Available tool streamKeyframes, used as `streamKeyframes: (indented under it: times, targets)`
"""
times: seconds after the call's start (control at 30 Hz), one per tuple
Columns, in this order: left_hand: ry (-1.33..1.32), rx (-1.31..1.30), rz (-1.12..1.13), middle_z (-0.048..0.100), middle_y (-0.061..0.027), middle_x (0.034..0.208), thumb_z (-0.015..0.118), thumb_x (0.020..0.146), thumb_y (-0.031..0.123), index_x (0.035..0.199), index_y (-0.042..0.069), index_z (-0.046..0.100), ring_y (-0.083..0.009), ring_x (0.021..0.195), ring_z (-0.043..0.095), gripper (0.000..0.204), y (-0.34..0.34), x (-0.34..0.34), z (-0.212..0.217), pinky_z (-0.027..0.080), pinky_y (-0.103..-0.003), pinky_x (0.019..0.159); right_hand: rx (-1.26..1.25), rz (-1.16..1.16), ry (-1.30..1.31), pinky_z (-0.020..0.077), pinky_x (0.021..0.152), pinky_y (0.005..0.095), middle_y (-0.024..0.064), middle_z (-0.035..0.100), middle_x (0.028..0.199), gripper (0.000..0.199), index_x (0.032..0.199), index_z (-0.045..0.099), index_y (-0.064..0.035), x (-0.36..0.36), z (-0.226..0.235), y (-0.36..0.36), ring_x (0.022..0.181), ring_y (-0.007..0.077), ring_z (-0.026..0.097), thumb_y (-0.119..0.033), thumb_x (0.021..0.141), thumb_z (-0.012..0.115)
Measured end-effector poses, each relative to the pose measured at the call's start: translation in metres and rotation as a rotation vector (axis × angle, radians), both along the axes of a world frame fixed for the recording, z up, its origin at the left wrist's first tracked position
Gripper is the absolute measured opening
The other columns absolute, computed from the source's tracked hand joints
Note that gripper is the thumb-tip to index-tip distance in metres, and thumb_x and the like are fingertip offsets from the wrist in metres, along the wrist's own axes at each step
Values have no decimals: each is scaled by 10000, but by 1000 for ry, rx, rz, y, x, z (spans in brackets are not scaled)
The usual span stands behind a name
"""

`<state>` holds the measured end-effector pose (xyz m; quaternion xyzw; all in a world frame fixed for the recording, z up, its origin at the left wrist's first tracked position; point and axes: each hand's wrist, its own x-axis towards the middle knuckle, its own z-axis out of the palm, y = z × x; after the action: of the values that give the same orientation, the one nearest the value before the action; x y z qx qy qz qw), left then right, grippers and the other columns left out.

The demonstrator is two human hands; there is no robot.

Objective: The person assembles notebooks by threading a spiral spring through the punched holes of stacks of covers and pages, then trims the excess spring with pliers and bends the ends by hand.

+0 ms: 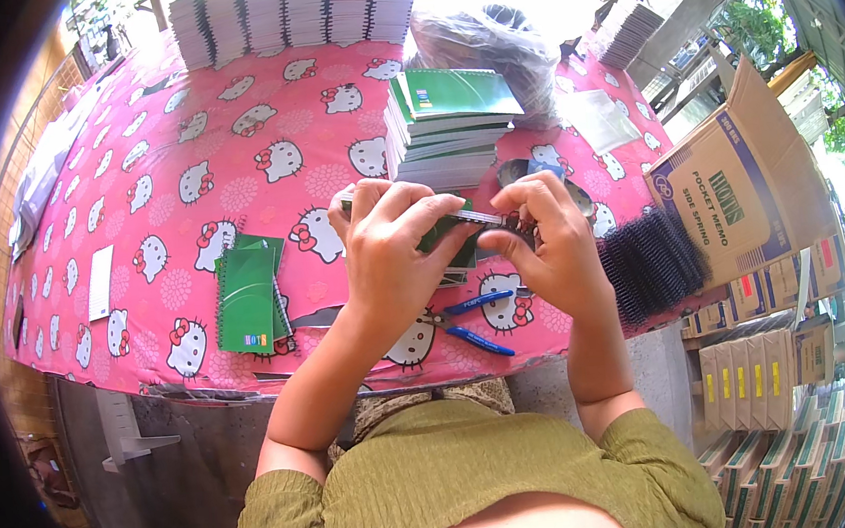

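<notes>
My left hand (pixel 396 241) grips a small green-covered notepad (pixel 456 244) by its side, fingers on top and thumb below. At the notepad's right edge my right hand (pixel 548 244) pinches a dark spiral coil (pixel 519 225), mostly hidden by the fingers. Under my hands lie pliers (pixel 478 341) with blue handles, open on the cloth. To the left rest a couple of spiral-bound green notepads (pixel 248 296), overlapping. Beyond my hands rises a stack of green notepads (pixel 452 133). By my right wrist sits a pile of black spiral coils (pixel 653 264).
A pink patterned cloth (pixel 263 128) covers the table. Tall rows of bound pads (pixel 298 11) stand at the back beside a plastic-wrapped bundle (pixel 490 50). An open cardboard box (pixel 729 185) leans at the right. A white slip (pixel 100 282) lies left; packed cartons (pixel 749 382) stand below right.
</notes>
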<state>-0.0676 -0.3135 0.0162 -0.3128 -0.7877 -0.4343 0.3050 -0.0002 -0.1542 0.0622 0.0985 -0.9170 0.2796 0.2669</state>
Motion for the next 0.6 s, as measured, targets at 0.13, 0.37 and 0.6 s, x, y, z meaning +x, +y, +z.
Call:
streamKeyframes:
  times: [0.13, 0.37, 0.6]
  targets:
    - [9, 3, -27, 611, 54, 791, 797, 609, 263, 799, 185, 704, -165, 865, 517, 226, 0, -2, -3, 295, -362, 841, -33, 128, -71, 495, 667, 361, 130, 629, 856, 139, 957, 612, -27, -6, -8, 20, 818, 282, 616, -79, 829, 616]
    - [44, -7, -109, 616, 44, 797, 800, 605, 283, 809, 164, 697, -179, 894, 532, 258, 1, -5, 6, 318, -376, 861, 353, -457, -363, 495, 795, 410, 186, 651, 949, 475, 1068, 581, -1, -28, -100, 170, 901, 341, 633, -287, 722, 737]
    - [19, -37, -107, 619, 3, 790, 834, 556, 266, 769, 110, 643, -228, 879, 545, 326, 3, -11, 10, 350, -378, 869, -355, -272, -172, 510, 743, 396, 179, 652, 883, 372, 1026, 581, -11, -31, -67, 142, 854, 303, 644, -194, 719, 686]
